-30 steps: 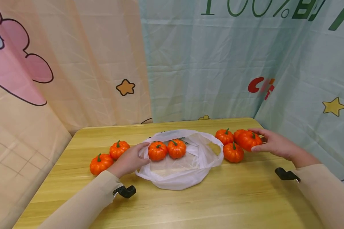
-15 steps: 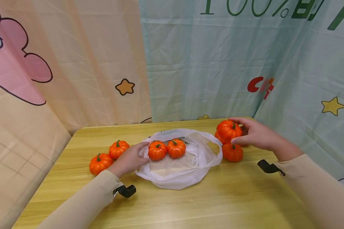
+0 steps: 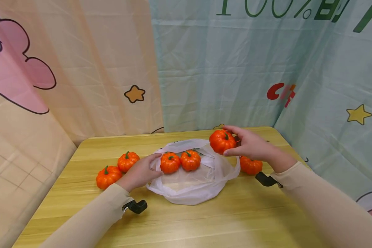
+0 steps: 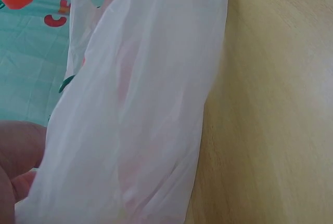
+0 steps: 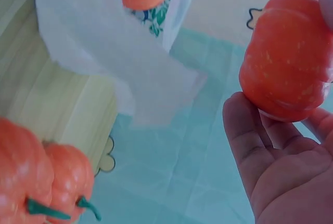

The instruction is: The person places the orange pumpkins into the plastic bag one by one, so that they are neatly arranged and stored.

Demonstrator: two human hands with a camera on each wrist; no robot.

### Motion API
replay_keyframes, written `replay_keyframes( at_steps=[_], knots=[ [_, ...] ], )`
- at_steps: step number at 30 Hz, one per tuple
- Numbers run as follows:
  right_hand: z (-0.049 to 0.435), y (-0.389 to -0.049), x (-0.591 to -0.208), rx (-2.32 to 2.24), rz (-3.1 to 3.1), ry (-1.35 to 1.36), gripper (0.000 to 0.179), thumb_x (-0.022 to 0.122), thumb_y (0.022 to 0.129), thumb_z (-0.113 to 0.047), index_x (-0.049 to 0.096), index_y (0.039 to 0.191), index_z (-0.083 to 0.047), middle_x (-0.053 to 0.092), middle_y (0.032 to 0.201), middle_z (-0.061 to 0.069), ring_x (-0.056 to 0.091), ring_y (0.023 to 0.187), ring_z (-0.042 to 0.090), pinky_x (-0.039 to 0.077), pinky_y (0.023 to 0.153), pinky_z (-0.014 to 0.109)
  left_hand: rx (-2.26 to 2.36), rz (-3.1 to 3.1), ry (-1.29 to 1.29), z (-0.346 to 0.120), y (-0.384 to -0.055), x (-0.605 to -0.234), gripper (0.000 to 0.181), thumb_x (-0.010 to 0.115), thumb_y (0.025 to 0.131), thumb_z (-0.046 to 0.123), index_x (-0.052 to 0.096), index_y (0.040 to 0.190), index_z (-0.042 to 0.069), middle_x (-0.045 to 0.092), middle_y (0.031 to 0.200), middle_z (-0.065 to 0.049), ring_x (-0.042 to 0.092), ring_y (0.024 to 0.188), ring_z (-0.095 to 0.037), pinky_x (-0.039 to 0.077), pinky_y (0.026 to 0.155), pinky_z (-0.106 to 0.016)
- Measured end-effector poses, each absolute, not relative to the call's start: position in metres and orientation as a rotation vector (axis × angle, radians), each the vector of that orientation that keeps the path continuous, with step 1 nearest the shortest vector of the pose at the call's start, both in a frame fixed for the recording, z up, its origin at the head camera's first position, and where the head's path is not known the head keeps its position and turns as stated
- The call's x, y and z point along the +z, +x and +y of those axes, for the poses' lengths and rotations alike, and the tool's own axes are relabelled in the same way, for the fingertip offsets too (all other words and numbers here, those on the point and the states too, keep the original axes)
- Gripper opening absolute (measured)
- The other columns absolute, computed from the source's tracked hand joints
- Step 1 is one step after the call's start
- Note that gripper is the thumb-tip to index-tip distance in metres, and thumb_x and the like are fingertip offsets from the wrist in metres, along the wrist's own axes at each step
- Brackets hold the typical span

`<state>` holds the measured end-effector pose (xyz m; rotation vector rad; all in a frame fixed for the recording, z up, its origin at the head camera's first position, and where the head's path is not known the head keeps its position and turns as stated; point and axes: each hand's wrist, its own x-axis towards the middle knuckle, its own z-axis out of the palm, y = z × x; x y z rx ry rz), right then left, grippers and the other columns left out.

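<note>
Pale wood-grain table (image 3: 204, 222) | your right hand (image 3: 252, 143), half-curled, grips an orange ribbed pumpkin (image 3: 221, 141) near the far-right rim of a white plastic bag (image 3: 190, 198) | your left hand (image 3: 141, 173) at its left rim, grip unclear

Behind the light-yellow wood-grain table (image 3: 198, 225) hangs a peach and pale-green fabric backdrop (image 3: 198, 75) — a black-outlined orange star (image 3: 134, 94) printed above the table's far edge, a yellow five-pointed star (image 3: 359, 114) right of the table.
</note>
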<state>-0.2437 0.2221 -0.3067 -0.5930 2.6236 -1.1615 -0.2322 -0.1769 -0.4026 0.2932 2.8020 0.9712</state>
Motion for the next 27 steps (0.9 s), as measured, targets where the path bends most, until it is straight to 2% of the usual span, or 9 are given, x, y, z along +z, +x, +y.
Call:
replay_keyframes(
  at_steps=[6,11,16,19,23,27],
  knots=[
    [0.200,-0.251,-0.318,-1.122,2.613,-0.586,0.094,0.087,0.088,-0.026,0.032,0.164,-0.015,0.049,0.154,0.017,0.059,0.130,0.038,0.058,0.103,0.048,0.961,2.809,0.294,-0.177,-0.232,-0.403,0.073,0.080,0.093,0.026,0.049,0.158,0.018,0.054,0.157,-0.018,0.060,0.116,-0.030,0.059,0.095,-0.042],
    [0.188,-0.259,-0.332,-1.048,2.629,-0.572,0.094,0.087,0.088,-0.027,0.033,0.164,-0.015,0.047,0.158,0.015,0.058,0.132,0.037,0.056,0.106,0.051,0.971,2.801,0.286,-0.176,-0.232,-0.404,0.072,0.080,0.093,0.025,0.049,0.158,0.019,0.053,0.157,-0.018,0.060,0.115,-0.030,0.060,0.092,-0.040],
    [0.184,-0.265,-0.344,-0.971,2.655,-0.569,0.093,0.087,0.088,-0.026,0.035,0.163,-0.012,0.047,0.159,0.018,0.055,0.134,0.039,0.054,0.107,0.054,0.974,2.793,0.279,-0.175,-0.231,-0.403,0.072,0.080,0.093,0.025,0.049,0.158,0.019,0.053,0.158,-0.017,0.059,0.118,-0.030,0.059,0.099,-0.045],
    [0.183,-0.268,-0.350,-0.937,2.665,-0.559,0.092,0.087,0.088,-0.026,0.036,0.163,-0.011,0.044,0.162,0.018,0.052,0.137,0.041,0.052,0.108,0.056,0.977,2.787,0.272,-0.175,-0.231,-0.402,0.073,0.080,0.093,0.025,0.048,0.158,0.020,0.052,0.158,-0.017,0.059,0.115,-0.030,0.060,0.093,-0.040],
    [0.182,-0.271,-0.356,-0.918,2.670,-0.551,0.092,0.087,0.087,-0.024,0.037,0.163,-0.012,0.040,0.165,0.016,0.048,0.142,0.040,0.049,0.112,0.056,1.002,2.769,0.262,-0.175,-0.232,-0.402,0.073,0.080,0.093,0.024,0.048,0.159,0.020,0.051,0.159,-0.017,0.059,0.110,-0.029,0.057,0.077,-0.031],
    [0.182,-0.273,-0.359,-0.915,2.647,-0.574,0.092,0.087,0.087,-0.023,0.037,0.163,-0.010,0.041,0.165,0.016,0.046,0.143,0.040,0.047,0.114,0.057,1.003,2.768,0.265,-0.175,-0.232,-0.403,0.073,0.080,0.093,0.024,0.048,0.158,0.020,0.051,0.159,-0.017,0.059,0.111,-0.029,0.057,0.076,-0.030]
  ],
)
